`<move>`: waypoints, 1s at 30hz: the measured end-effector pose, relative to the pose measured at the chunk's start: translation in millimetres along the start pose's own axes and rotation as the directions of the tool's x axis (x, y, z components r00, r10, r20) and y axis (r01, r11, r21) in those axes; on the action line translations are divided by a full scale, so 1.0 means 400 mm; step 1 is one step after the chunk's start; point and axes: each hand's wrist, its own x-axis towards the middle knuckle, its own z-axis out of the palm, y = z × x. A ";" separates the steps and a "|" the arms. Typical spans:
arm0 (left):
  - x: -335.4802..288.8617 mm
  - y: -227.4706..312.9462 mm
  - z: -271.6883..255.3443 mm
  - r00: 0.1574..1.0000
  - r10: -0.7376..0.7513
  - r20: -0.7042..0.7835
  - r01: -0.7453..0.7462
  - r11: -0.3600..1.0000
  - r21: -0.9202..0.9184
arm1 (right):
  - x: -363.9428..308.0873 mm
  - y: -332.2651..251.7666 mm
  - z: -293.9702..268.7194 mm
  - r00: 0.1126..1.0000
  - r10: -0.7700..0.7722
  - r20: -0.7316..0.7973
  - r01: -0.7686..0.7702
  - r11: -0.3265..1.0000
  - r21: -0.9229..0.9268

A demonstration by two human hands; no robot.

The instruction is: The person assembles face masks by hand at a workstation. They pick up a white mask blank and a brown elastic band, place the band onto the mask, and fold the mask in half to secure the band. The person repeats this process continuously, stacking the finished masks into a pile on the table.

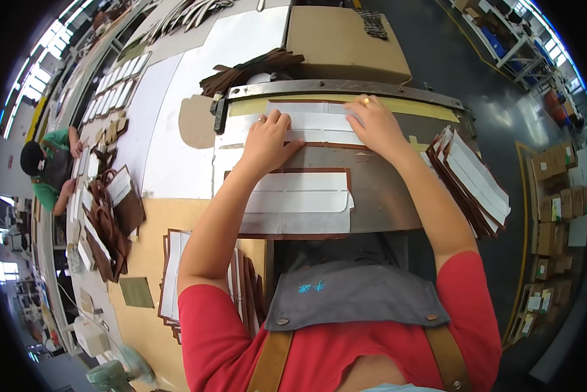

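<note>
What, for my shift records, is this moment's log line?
left hand: on white-faced panel | right hand: at its right end | second panel: on grey plate

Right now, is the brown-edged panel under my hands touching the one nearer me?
Apart: the head view shows a strip of grey plate between the farther panel and the nearer panel.

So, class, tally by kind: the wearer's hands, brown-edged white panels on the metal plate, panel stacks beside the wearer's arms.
Left hand, right hand: 2
Near panel, far panel: 2
Left stack, right stack: 2
Total: 6
</note>
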 end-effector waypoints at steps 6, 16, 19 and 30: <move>-0.030 0.041 0.002 0.960 0.090 -0.264 -0.075 0.995 0.069 | 0.112 -0.036 -0.022 0.974 0.160 0.159 -0.155 0.987 -0.044; -0.286 0.172 -0.074 0.929 0.264 0.259 -0.264 0.964 -0.033 | -0.308 -0.011 -0.534 0.920 0.301 -0.252 -0.155 0.868 0.471; -0.199 0.159 0.001 0.946 0.254 0.200 -0.263 0.965 0.021 | -0.485 0.113 -0.642 0.850 0.526 0.037 -0.490 0.762 0.423; 0.056 0.093 0.079 0.966 0.256 0.020 -0.255 0.966 -0.044 | -0.263 0.036 -0.365 0.929 0.331 -0.164 -0.308 0.939 0.152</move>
